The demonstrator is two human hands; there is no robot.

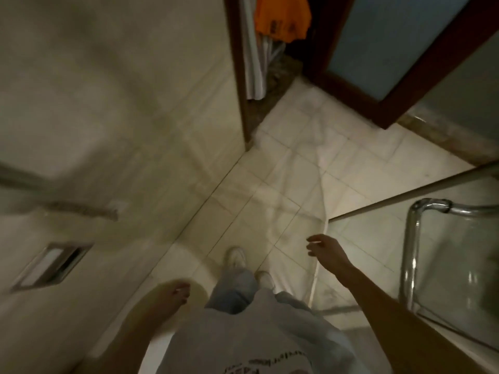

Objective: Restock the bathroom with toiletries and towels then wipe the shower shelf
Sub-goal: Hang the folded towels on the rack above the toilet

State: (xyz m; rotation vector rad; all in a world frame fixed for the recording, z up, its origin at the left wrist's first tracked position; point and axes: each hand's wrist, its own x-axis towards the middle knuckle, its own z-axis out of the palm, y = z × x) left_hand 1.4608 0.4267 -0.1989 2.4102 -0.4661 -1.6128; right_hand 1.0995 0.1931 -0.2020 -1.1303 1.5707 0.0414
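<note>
Nearest my camera is a pale printed shirt (237,344) above light jeans and white shoes (237,257) on a cream tiled floor (297,184). Both my hands are empty: the left hand (175,291) hangs low with fingers loosely curled, the right hand (325,248) reaches forward with fingers spread. At right stands a glass shower panel (378,238) with a chrome handle (413,238). Ahead, a dark-framed door (378,63) is open. I see no toiletries or towels; the shower shelf is out of view.

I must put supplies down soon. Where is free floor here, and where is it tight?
The tile floor is bare between the doorway and the shoes. It is tight on the right, beside the glass panel with its chrome handle.
</note>
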